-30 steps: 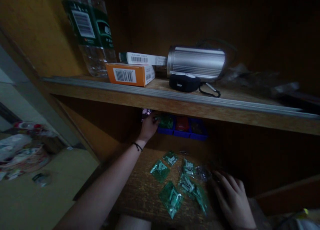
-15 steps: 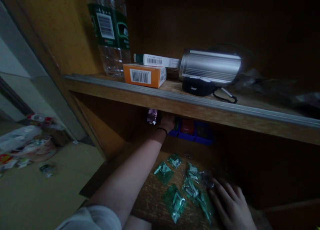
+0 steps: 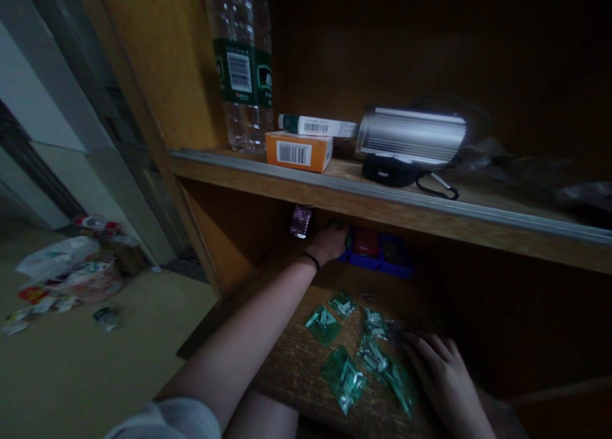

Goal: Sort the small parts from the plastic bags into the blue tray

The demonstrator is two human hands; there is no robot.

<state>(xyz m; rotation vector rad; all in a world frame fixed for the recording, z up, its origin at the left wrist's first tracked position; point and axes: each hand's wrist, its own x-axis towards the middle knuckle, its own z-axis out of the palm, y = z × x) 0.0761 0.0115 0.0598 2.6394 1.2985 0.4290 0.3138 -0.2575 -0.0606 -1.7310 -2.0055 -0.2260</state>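
My left hand [image 3: 331, 241] reaches deep into the lower compartment, its wrist wearing a dark band [image 3: 312, 259]. Its fingertips go into the left end of a blue divided tray [image 3: 366, 260] and are mostly hidden there. A red item [image 3: 366, 241] lies in the tray's middle section. Lower right, my right hand [image 3: 440, 366] rests on the wooden board with fingers stretched out, beside a small clear bag [image 3: 396, 332] that its fingertips reach. Between the hands lie several green plastic packets [image 3: 345, 378] holding small pale strips.
On the upper shelf stand a plastic bottle [image 3: 246, 76], an orange box [image 3: 297, 151], a silver cylinder [image 3: 415, 133] and a black case with a carabiner [image 3: 393, 170]. A lit phone-like screen [image 3: 301, 222] is at the back left. Litter surrounds a basket [image 3: 98, 280] on the floor.
The view has shifted left, so things sit a little further right. My left hand stays at the tray's left end. My right hand remains by the clear bag.
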